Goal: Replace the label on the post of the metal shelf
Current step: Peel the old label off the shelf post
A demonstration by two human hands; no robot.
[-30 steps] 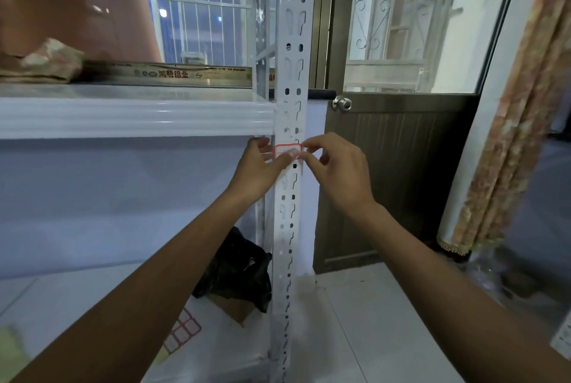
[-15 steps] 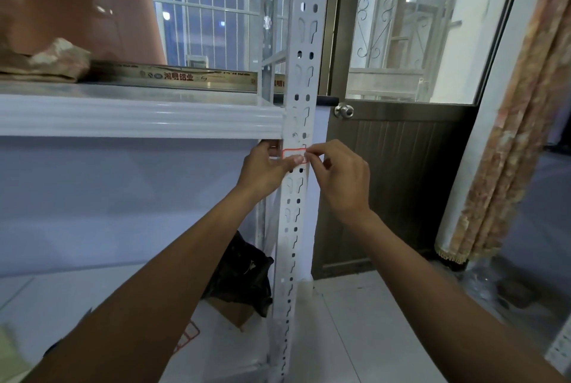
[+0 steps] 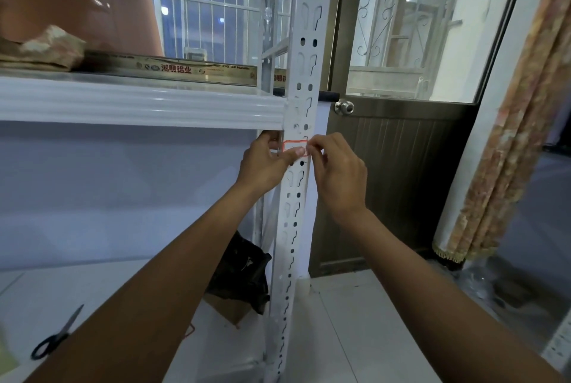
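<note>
Label (image 3: pixel 295 147): red-bordered, on near face of post (image 3: pixel 298 228), just below beam (image 3: pixel 139 103), laid across slotted holes. Pinched at right edge by fingertips of right hand (image 3: pixel 336 172). Pressed at lower left by thumb of left hand (image 3: pixel 262 166), with fingers curled round post's left edge. Cannot tell whether being peeled off or stuck down.

Likely faults from here:
- Tearing, if pulled sharply against thumb pressure.
- Scraps or adhesive left over holes, if lifted at too steep an angle.
- Creasing or skewed seating, if pressed unevenly across slots.
- Clinging to fingertips on release.

Further out: scissors (image 3: pixel 55 336) on lower shelf (image 3: pixel 92 283), near left; black bag (image 3: pixel 244 271) behind post; knob (image 3: pixel 344 107) on door (image 3: pixel 401 181), right.
</note>
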